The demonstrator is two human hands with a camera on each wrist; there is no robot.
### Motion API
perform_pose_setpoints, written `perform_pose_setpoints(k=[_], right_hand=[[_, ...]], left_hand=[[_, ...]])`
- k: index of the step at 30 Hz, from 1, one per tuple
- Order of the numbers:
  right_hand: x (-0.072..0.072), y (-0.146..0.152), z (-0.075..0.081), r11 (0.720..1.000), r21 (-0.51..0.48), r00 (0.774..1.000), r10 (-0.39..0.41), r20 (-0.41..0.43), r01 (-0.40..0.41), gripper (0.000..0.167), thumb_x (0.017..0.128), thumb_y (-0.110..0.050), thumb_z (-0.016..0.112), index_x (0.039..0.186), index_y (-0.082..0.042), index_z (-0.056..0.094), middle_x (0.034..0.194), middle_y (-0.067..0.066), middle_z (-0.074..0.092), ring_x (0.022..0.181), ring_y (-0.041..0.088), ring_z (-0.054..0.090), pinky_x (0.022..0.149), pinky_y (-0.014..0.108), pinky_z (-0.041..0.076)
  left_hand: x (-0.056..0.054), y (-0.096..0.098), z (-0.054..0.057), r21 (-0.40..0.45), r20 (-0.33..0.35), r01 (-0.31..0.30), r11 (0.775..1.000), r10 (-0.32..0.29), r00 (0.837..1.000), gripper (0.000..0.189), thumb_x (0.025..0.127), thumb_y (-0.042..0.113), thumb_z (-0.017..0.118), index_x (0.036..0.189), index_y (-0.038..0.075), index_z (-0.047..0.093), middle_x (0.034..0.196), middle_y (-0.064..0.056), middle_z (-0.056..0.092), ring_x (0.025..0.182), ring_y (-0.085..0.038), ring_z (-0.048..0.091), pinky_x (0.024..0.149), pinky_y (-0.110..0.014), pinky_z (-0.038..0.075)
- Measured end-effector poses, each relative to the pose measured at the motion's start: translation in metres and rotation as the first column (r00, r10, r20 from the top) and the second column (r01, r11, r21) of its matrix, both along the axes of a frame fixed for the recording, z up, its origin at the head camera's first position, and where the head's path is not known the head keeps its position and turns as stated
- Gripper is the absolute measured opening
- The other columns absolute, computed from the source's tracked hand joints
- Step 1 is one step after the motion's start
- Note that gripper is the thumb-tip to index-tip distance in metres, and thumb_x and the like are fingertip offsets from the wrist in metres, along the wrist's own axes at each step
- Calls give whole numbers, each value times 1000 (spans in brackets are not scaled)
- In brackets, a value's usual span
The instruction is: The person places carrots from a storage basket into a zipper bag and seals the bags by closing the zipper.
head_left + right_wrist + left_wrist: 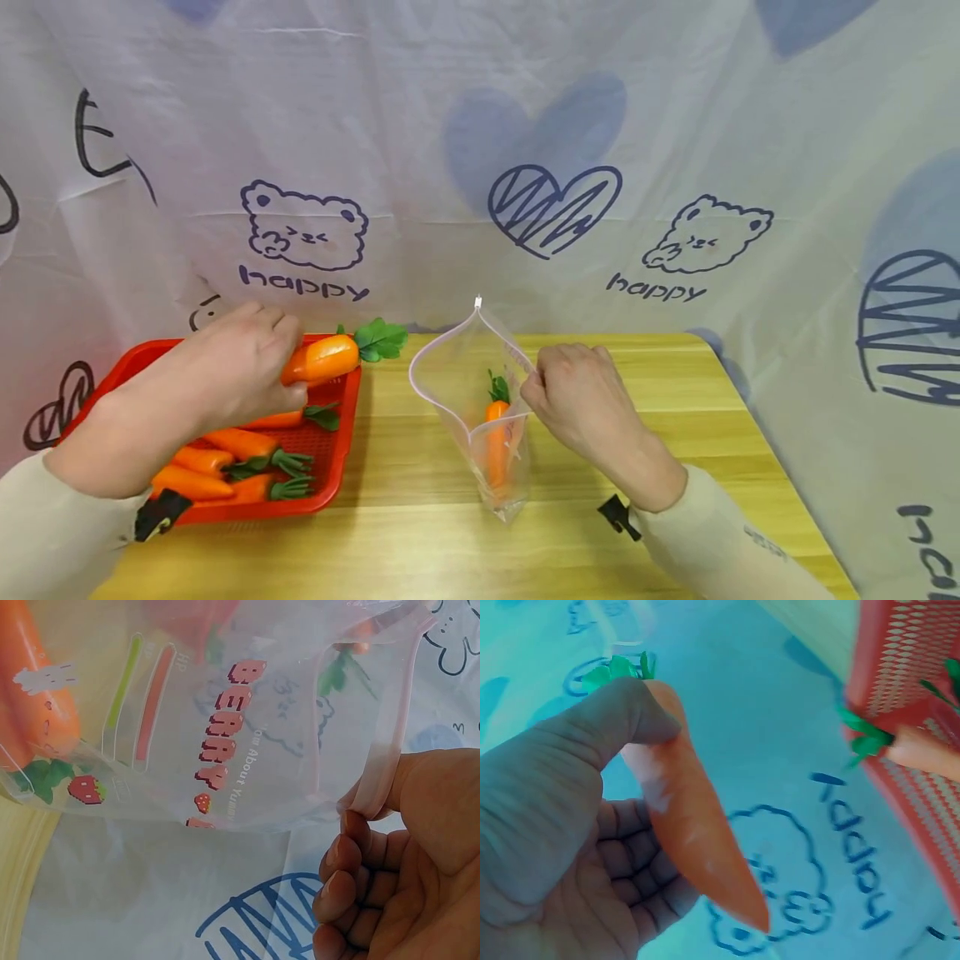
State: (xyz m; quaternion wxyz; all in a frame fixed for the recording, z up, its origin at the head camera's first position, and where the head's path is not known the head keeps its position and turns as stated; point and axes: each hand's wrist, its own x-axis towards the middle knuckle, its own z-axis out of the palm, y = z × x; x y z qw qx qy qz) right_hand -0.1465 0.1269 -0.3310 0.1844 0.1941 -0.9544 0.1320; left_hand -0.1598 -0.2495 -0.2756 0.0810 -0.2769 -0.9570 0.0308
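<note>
In the head view my left hand (240, 358) grips an orange carrot (330, 358) above the red basket, its green leaves pointing right. The left wrist view shows the thumb across this carrot (694, 817) and the fingers curled behind it. My right hand (585, 400) pinches the right edge of a clear zip bag (450, 400), whose mouth gapes. Inside the bag stands another carrot (497, 442), leaves up. Printed lettering shows on the bag (262, 772) in the right wrist view, with the thumb and index finger of my right hand (405, 855) on its rim.
The red basket (341, 467) at the left holds several more carrots (198, 483). Under everything is a wooden table (645, 542). A pale printed cloth (420, 167) hangs behind and at the sides. A white zip slider (477, 302) sits at the bag's top corner.
</note>
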Motion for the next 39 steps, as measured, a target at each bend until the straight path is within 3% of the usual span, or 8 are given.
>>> perform_pose_setpoints(k=[9, 16, 24, 29, 32, 37, 39], right_hand=[[0, -6, 3, 1000, -5, 1000, 14, -4, -14, 30, 84, -12, 61, 61, -17, 43, 58, -2, 40, 57, 20, 41, 61, 33, 28], [0, -12, 7, 1000, 4, 1000, 13, 9, -13, 29, 86, -14, 61, 62, -17, 45, 59, -2, 43, 59, 20, 43, 61, 34, 30], [1, -18, 7, 1000, 14, 1000, 26, 2, -26, 29, 84, -12, 61, 61, -18, 43, 59, -2, 41, 58, 20, 42, 61, 33, 29], [2, -20, 6, 999, 14, 999, 45, -30, -45, 30, 85, -13, 61, 61, -18, 43, 58, -3, 40, 57, 20, 42, 60, 34, 30], [2, -22, 6, 999, 10, 998, 53, -37, -53, 30, 85, -13, 61, 61, -18, 43, 58, -3, 40, 57, 19, 41, 60, 33, 30], [2, -24, 5, 998, 5, 997, 62, -45, -62, 30, 84, -12, 62, 61, -18, 43, 58, -4, 40, 57, 20, 42, 59, 33, 30], [1, -26, 5, 998, 5, 996, 67, -54, -67, 29, 83, -12, 61, 61, -18, 43, 58, -4, 41, 56, 19, 42, 59, 34, 30]], left_hand=[[12, 46, 38, 57, 132, 60, 997, -67, 989, 32, 80, 31, 81, 94, 11, 60, 81, 1, 53, 78, -22, 51, 72, -39, 45], [8, 87, 50, 6, 313, 87, 996, -84, 946, 28, 81, 29, 79, 82, 15, 55, 69, 1, 48, 61, -18, 47, 58, -32, 39], [-7, 125, 47, -141, 452, 93, 986, -19, 892, 32, 86, 34, 75, 71, 16, 53, 71, 0, 51, 66, -19, 52, 64, -33, 45], [-20, 145, 41, -272, 547, 82, 959, 84, 833, 43, 92, 39, 67, 56, 17, 57, 63, 2, 60, 65, -19, 59, 63, -33, 45], [-24, 156, 32, -307, 583, 87, 948, 115, 804, 49, 93, 35, 63, 47, 18, 57, 52, 5, 59, 59, -15, 59, 60, -29, 43], [-24, 174, 13, -276, 601, 29, 961, 149, 785, 49, 96, 29, 67, 48, 19, 59, 49, 8, 55, 46, -8, 49, 52, -23, 39], [-22, 181, 4, -272, 583, 10, 962, 156, 797, 47, 96, 26, 68, 49, 20, 61, 50, 9, 55, 46, -8, 47, 51, -23, 38]])
